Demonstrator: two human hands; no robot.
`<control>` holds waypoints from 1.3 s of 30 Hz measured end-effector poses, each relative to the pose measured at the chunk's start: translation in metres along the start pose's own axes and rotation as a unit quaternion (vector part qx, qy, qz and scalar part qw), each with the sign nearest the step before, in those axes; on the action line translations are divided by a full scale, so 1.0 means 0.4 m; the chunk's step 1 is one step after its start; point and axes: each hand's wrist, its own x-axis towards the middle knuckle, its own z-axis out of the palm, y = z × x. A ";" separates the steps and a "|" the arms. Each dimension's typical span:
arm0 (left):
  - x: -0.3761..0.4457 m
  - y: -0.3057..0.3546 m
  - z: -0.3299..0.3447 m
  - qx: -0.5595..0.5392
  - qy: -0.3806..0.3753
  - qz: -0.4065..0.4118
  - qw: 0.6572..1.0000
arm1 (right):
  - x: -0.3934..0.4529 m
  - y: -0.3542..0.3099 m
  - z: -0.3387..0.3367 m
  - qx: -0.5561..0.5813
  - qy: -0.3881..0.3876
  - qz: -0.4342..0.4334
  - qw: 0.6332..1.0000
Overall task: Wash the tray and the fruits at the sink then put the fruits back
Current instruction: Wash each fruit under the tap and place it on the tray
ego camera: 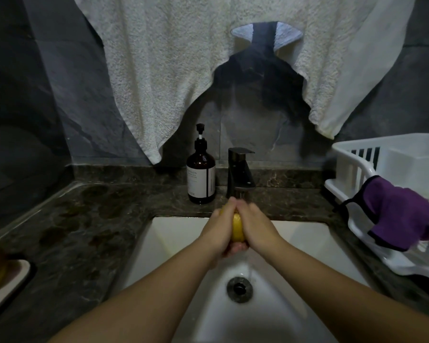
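Hands: left hand [219, 225] and right hand [254, 222] cupped around yellow fruit [237, 229] under faucet [240, 173].

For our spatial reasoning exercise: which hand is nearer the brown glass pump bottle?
Left. The left hand grips the yellow fruit just below the brown glass pump bottle; the right hand is beyond the fruit.

Wall: dark grey stone slabs [60, 95], dim light.
Towel: white towel [159, 70] hanging across the wall.
Bench: dark mottled marble bench [97, 219].
Right side: white plastic rack [357, 174], purple cloth [401, 211] draped over it.
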 end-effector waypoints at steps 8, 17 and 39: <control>-0.005 0.003 -0.001 -0.049 -0.027 -0.028 0.998 | 0.008 -0.008 -0.009 -0.044 0.008 -0.012 0.999; -0.001 -0.001 0.004 -0.003 -0.024 0.031 0.999 | 0.007 0.000 -0.029 -0.014 0.000 -0.024 1.000; 0.011 0.004 0.003 0.019 -0.050 -0.014 0.998 | 0.000 0.003 -0.040 0.043 0.007 0.029 0.999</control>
